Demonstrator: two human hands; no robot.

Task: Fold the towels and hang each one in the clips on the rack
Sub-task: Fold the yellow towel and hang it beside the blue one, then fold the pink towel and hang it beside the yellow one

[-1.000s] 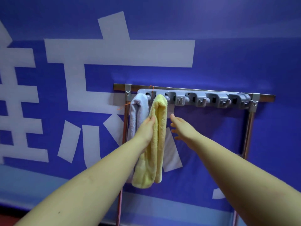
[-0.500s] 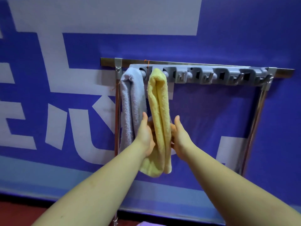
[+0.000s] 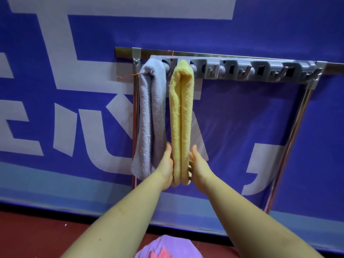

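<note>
A folded yellow towel (image 3: pixel 181 116) hangs from the second clip of the grey clip rack (image 3: pixel 264 70). A folded grey towel (image 3: pixel 149 116) hangs from the first clip, just to its left. My left hand (image 3: pixel 166 167) lies flat against the left side of the yellow towel's lower end. My right hand (image 3: pixel 198 165) presses flat against its right side. The towel's bottom is sandwiched between both palms, fingers straight. Several clips to the right of the yellow towel hold nothing.
The rack hangs on a metal frame (image 3: pixel 290 146) in front of a blue banner (image 3: pixel 242 25) with large white characters. A purple and pink cloth (image 3: pixel 167 248) shows at the bottom edge, above a red floor (image 3: pixel 37 235).
Both hands have slid down the yellow towel from its upper part to its lower end. The right hand, apart from it at first, now presses on it. The view has tilted downward.
</note>
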